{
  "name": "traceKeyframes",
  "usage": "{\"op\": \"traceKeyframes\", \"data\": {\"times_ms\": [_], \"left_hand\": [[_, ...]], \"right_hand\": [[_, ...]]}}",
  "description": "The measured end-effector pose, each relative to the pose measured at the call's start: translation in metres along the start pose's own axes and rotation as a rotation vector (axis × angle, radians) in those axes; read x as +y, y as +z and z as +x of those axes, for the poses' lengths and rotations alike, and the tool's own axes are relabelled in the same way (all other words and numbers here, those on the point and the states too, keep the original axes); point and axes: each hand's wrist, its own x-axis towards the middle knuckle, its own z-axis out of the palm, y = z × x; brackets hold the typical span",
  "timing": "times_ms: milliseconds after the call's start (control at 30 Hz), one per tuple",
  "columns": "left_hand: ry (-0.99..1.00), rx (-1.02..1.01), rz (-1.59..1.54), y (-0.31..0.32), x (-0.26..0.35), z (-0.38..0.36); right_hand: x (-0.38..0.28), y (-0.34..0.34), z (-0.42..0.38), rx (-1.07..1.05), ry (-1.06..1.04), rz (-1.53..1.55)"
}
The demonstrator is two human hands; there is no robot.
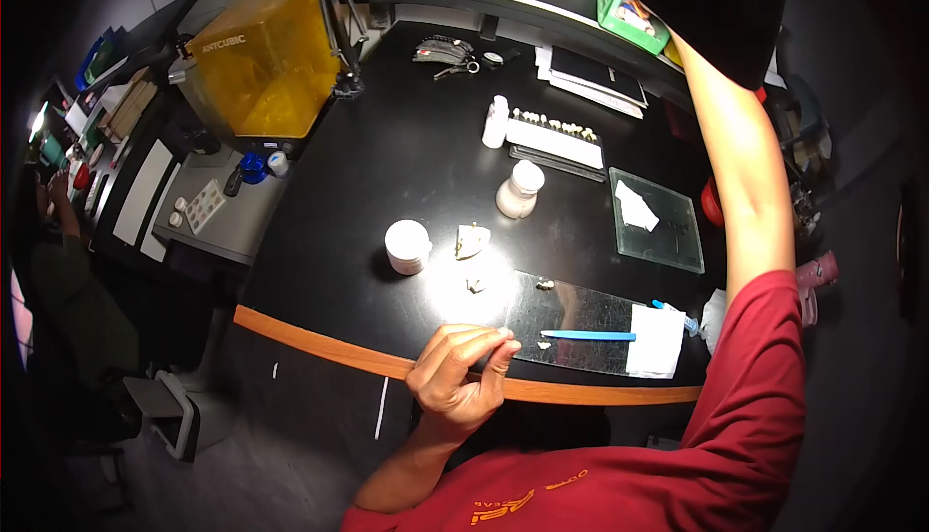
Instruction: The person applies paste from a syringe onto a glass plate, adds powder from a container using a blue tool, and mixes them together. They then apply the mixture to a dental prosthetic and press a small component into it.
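My left hand [457, 375] is closed in a pinch above the front edge of the black table. Thumb and forefinger tips are together, and whatever may lie between them is too small to name. Just beyond the fingers, a small pale piece [474, 286] lies in a bright pool of light, below a dental model [471, 241]. Close to the right of this hand, a glass slab [581, 311] carries a blue stick-like tool [588, 335] and small whitish bits. My right arm reaches up toward the shelf at the top right; its hand is hidden behind a large dark shape.
A white jar [407, 247], a white bottle [521, 189] and a shade guide [554, 141] stand farther back. Another glass plate [657, 222] holds torn paper. A green bin [631, 15] sits on the shelf. Another person's arm [66, 205] shows far left.
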Motion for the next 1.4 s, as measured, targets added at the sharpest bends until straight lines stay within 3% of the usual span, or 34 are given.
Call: {"op": "traceKeyframes", "data": {"times_ms": [100,367,533,700,833,933,1067,1233,1400], "left_hand": [[0.109,-0.039,0.029,-0.002,0.0,0.004],[0.025,0.003,-0.133,0.001,-0.006,-0.007],[-0.073,-0.035,-0.211,-0.001,-0.003,-0.005],[-0.074,-0.035,-0.236,-0.004,0.0,-0.001],[-0.129,-0.004,-0.301,-0.006,0.003,0.002],[-0.163,-0.011,-0.364,-0.009,0.007,0.005],[-0.215,-0.03,-0.425,-0.005,0.004,0.007],[-0.094,-0.139,-0.302,-0.006,0.009,0.017],[-0.013,-0.322,-0.169,0.0,0.025,0.032]], "right_hand": [[0.023,-0.01,-0.032,0.019,-0.012,0.076],[0.054,-0.035,-0.093,0.068,0.038,0.389],[0.018,-0.099,-0.199,0.073,0.1,0.775],[-0.045,-0.153,-0.323,-0.169,0.098,0.912],[-0.079,-0.149,-0.39,-0.275,0.074,1.125],[-0.13,-0.151,-0.418,-0.249,0.208,1.249],[-0.171,-0.146,-0.424,-0.372,0.297,1.398],[-0.187,-0.128,-0.432,-0.458,0.21,1.647],[-0.196,-0.13,-0.436,-0.454,0.186,1.596]]}}
